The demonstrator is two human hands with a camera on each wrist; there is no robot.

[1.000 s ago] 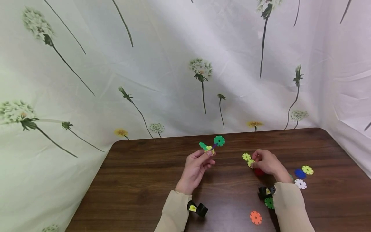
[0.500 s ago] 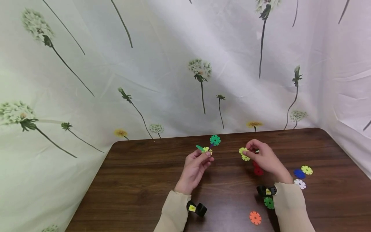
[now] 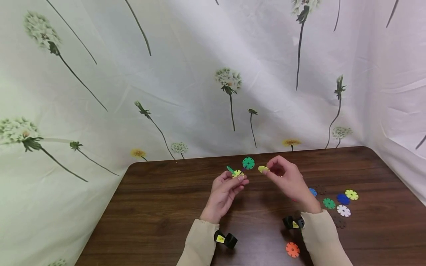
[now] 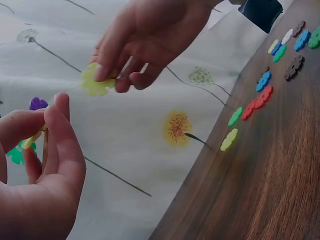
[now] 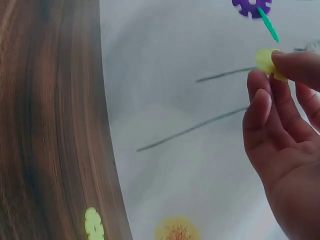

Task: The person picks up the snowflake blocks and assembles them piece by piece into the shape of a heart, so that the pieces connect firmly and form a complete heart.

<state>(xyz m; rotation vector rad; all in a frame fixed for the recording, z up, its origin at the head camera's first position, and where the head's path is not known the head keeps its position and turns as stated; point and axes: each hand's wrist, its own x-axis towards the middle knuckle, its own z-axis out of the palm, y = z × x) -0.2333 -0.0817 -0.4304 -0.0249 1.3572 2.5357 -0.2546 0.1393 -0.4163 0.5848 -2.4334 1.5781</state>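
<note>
My left hand [image 3: 222, 194] pinches a yellow notched disc [image 3: 237, 174] that is joined to two green discs [image 3: 248, 163] and a purple disc [image 4: 38, 103]. To its right, my right hand [image 3: 289, 181] holds a single yellow notched disc [image 3: 263, 169] between thumb and fingers, above the table and a short gap from the joined discs. In the right wrist view the purple disc [image 5: 251, 7] shows with a green disc [image 5: 269, 26] slotted into it edge-on, just above the yellow disc [image 5: 270, 64]. Fingers hide part of the joined yellow disc.
On the right of the wooden table [image 3: 159, 214] lie several loose discs, among them a white one [image 3: 344, 211], a dark blue one [image 3: 343, 199], a green one [image 3: 329, 203] and a yellow one [image 3: 351, 194]. An orange disc [image 3: 293, 250] is nearer the front. Patterned cloth [image 3: 186, 74] hangs behind.
My right hand has lifted the yellow disc from the table and moved left toward the joined discs. The left hand stays nearly in place, its discs slightly turned.
</note>
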